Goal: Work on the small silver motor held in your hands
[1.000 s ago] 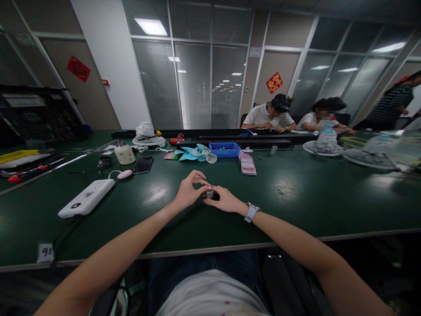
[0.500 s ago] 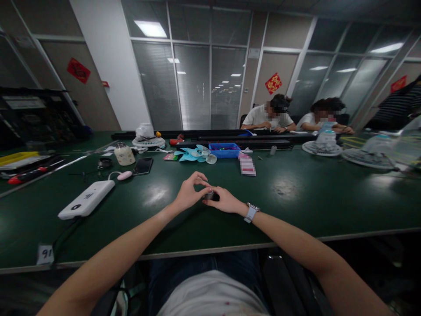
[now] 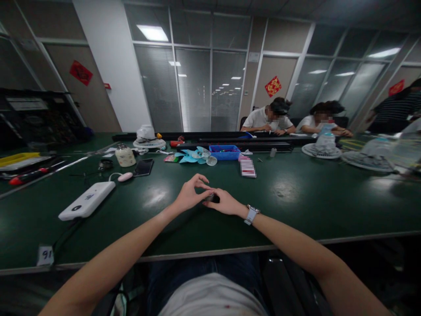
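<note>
A small dark grey cylinder (image 3: 210,198) stands on the green table, mostly covered by my fingers; what kind of thing it is I cannot make out. My right hand (image 3: 226,202) curls around it, thumb on the near side and fingers on the far side. From the left, my left hand (image 3: 192,191) reaches over with its thumb and a fingertip at the top of the cylinder, the other fingers arched above. A watch with a pale strap (image 3: 251,214) sits on my right wrist.
A white power bank (image 3: 88,201), a phone (image 3: 144,167) and a cream jar (image 3: 125,156) lie left. Beyond my hands are blue fan blades (image 3: 192,155), a blue tray (image 3: 224,152) and a pink-and-white packet (image 3: 247,166). Two people (image 3: 268,120) work across the table.
Both hands stay at the cylinder, with my left thumb shifted slightly across its top. The whole view has tilted slightly, and the person in stripes at far right has moved.
</note>
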`<action>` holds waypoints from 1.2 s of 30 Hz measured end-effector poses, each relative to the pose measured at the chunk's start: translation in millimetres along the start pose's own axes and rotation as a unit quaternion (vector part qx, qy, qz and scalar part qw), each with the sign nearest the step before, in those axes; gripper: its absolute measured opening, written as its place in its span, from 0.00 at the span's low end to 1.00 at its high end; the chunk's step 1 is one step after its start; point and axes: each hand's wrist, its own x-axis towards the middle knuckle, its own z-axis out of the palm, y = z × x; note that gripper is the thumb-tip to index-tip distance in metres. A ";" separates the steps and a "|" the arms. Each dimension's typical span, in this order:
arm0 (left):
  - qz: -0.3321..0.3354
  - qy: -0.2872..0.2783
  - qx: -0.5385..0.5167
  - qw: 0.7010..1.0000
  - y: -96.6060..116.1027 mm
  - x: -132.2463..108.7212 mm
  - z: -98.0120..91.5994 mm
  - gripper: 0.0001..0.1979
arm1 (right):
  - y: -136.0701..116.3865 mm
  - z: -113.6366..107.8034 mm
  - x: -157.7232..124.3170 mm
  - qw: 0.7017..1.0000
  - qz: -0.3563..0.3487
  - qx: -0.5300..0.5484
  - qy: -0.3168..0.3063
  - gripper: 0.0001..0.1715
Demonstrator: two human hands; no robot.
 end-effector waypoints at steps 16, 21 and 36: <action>-0.002 0.016 0.024 1.000 1.7 -1.2 -0.6 0.17 | -1.2 -0.2 0.1 1.000 0.014 -0.017 -0.002 0.18; 0.000 0.023 0.020 1.000 1.5 -1.8 0.9 0.19 | 2.9 2.2 0.7 1.000 0.003 -0.009 0.004 0.22; -0.012 0.034 -0.019 0.999 -1.0 -1.3 0.6 0.24 | 1.1 0.7 -0.5 1.000 0.000 0.005 0.002 0.27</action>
